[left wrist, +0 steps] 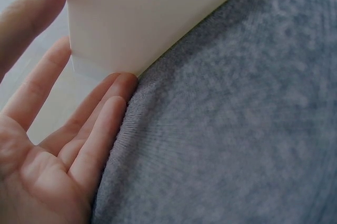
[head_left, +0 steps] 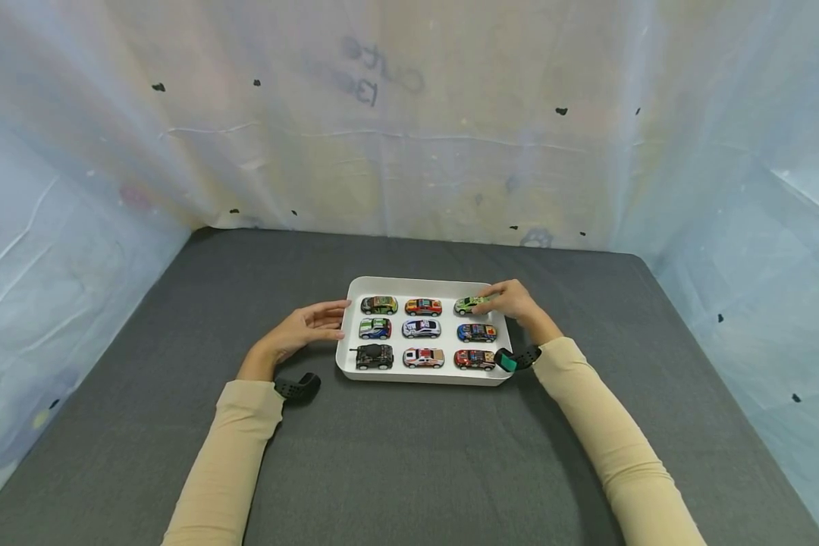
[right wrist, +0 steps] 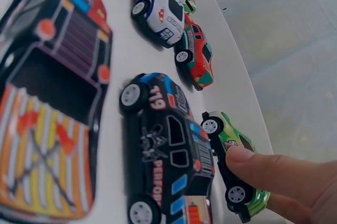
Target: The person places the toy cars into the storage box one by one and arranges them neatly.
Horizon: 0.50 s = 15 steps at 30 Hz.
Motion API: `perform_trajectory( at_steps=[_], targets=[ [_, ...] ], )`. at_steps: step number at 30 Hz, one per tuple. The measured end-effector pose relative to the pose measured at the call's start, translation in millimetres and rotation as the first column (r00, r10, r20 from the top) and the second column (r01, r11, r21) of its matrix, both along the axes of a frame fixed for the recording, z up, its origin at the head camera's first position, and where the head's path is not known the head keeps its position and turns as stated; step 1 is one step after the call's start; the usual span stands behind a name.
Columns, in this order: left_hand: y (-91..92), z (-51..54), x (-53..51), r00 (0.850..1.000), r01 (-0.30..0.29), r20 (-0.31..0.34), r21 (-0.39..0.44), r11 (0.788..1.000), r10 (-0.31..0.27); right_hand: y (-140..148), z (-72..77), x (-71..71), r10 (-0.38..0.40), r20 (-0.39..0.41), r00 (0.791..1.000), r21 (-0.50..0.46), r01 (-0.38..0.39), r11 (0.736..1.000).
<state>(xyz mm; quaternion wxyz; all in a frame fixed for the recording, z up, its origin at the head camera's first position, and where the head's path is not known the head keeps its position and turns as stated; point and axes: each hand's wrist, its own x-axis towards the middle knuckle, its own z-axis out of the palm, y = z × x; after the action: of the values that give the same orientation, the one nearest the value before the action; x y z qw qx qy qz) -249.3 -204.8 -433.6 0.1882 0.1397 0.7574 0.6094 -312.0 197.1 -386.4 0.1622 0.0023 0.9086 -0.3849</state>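
A white tray holds several small toy cars in three rows. At its back right corner my right hand pinches a green toy car, thumb on the near side, the other fingers mostly hidden behind it. Beside that car stands a dark blue toy car marked 119; a red toy car is at the front right. On the tray's left side, the straight fingers of my left hand touch the outer wall, seen closely in the left wrist view, where the tray wall meets the fingertips.
A grey cloth-covered table extends around the tray. Pale plastic sheeting hangs behind and at both sides. Within the tray are also a black toy vehicle, a white toy car and a red-orange one.
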Motion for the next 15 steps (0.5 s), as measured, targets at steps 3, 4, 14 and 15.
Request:
perform_trajectory(
  at_steps=[3,4,14,15],
  targets=[
    [-0.3,-0.6,1.0,1.0,-0.003,0.0,-0.006,1.0,0.003,-1.0,-2.0,0.9,-0.008,0.014,1.0,-0.011,0.008,1.0],
    [-0.4,-1.2,1.3,1.0,-0.003,0.001,-0.001,1.0,0.003,-1.2,-2.4,1.3,-0.007,0.017,1.0,-0.016,0.007,1.0],
    [1.5,-5.8,3.4,1.0,-0.006,0.009,-0.002,1.0,0.006,-2.7,-4.1,4.5,-0.012,0.012,1.0,0.025,0.011,1.0],
    [1.4,-6.1,3.7,1.0,-0.002,0.007,-0.001,1.0,0.002,-2.8,-4.3,4.5,-0.016,0.013,1.0,0.035,0.016,0.999]
  ],
)
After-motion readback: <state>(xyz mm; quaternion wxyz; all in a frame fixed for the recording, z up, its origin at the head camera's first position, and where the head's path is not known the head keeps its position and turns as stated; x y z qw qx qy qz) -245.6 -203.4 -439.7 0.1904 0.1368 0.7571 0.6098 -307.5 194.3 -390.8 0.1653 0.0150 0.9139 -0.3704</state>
